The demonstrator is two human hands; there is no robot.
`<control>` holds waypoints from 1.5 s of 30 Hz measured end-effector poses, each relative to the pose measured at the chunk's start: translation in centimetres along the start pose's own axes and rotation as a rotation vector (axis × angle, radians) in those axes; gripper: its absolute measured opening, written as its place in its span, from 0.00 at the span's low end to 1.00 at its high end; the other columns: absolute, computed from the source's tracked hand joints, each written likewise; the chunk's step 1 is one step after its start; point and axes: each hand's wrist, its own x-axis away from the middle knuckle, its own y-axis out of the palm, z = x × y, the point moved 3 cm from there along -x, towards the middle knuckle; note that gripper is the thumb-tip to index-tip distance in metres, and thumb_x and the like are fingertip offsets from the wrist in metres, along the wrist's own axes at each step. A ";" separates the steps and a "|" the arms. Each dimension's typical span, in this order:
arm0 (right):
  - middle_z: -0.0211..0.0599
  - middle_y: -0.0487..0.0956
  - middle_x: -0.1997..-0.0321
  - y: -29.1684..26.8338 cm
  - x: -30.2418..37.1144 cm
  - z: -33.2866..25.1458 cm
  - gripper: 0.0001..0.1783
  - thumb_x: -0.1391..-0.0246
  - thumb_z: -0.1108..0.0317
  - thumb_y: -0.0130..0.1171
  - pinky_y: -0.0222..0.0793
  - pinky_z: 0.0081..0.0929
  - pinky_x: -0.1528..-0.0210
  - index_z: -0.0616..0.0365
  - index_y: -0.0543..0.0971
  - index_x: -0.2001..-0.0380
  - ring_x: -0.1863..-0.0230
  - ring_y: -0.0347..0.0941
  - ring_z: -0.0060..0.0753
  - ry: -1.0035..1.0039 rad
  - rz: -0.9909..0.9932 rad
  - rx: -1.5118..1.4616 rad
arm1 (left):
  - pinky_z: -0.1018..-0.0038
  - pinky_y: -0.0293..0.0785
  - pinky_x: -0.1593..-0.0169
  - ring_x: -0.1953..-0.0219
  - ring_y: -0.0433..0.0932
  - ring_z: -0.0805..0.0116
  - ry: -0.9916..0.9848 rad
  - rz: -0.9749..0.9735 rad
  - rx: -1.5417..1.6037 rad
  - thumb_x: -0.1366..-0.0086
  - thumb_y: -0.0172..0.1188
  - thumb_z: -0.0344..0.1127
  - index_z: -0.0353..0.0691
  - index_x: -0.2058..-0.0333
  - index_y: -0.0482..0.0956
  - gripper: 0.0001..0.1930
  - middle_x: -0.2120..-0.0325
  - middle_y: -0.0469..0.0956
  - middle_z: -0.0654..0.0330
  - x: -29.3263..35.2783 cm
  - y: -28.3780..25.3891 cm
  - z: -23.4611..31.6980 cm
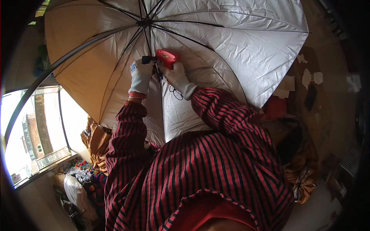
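Bright window (42, 134) low on your left, crumpled brown bag (96, 144) beside it, multicoloured knit-like stuff (86, 171) below that, dim room on your right. Open umbrella (262, 54), inside facing you, silvery lining, fills the upper middle; its dark ribs fan out from the hub (144, 23), and a long dark shaft (50, 73) curves across your left side. Your left hand (142, 75), white glove, is closed with fingers curled, gripping a small black piece (148, 59) just below the hub; exact kind of piece, can't tell. Red band at that wrist. Your right hand (175, 75), also in a pale glove, is curled narrow round the lower part of a red device (167, 57); fingertips partly hidden, so finger gaps can't be told. Red device sits right beside the black piece, in front of the lining; whether they touch, can't tell. Thin dark loop (176, 93) hangs just under your right hand. Both sleeves red-and-black striped, arms reaching up.
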 end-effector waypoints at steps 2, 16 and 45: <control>0.33 0.79 0.76 0.0 0.1 -0.4 0.13 0.47 0.60 0.59 0.69 0.23 0.69 0.60 0.80 0.65 0.73 0.76 0.23 -0.048 -0.011 -0.014 | 0.69 0.75 0.69 0.75 0.81 0.62 -0.096 0.027 0.061 0.46 0.61 0.39 0.37 0.64 0.82 0.14 0.78 0.81 0.52 0.3 -0.3 0.1; 0.28 0.76 0.81 0.3 -0.4 -0.2 0.11 0.47 0.61 0.61 0.67 0.26 0.79 0.58 0.80 0.70 0.83 0.70 0.22 0.205 -0.061 -0.338 | 0.75 0.71 0.76 0.80 0.77 0.72 0.051 0.048 0.047 0.43 0.61 0.35 0.36 0.64 0.83 0.11 0.80 0.80 0.60 -0.3 0.1 -2.4; 0.31 0.80 0.59 0.4 -0.4 4.3 0.12 0.45 0.68 0.61 0.76 0.26 0.57 0.58 0.77 0.58 0.60 0.79 0.26 0.553 -0.384 -1.116 | 0.71 0.73 0.71 0.76 0.79 0.69 0.171 0.145 -0.128 0.43 0.59 0.35 0.33 0.64 0.81 0.12 0.78 0.81 0.55 -0.4 0.5 -3.8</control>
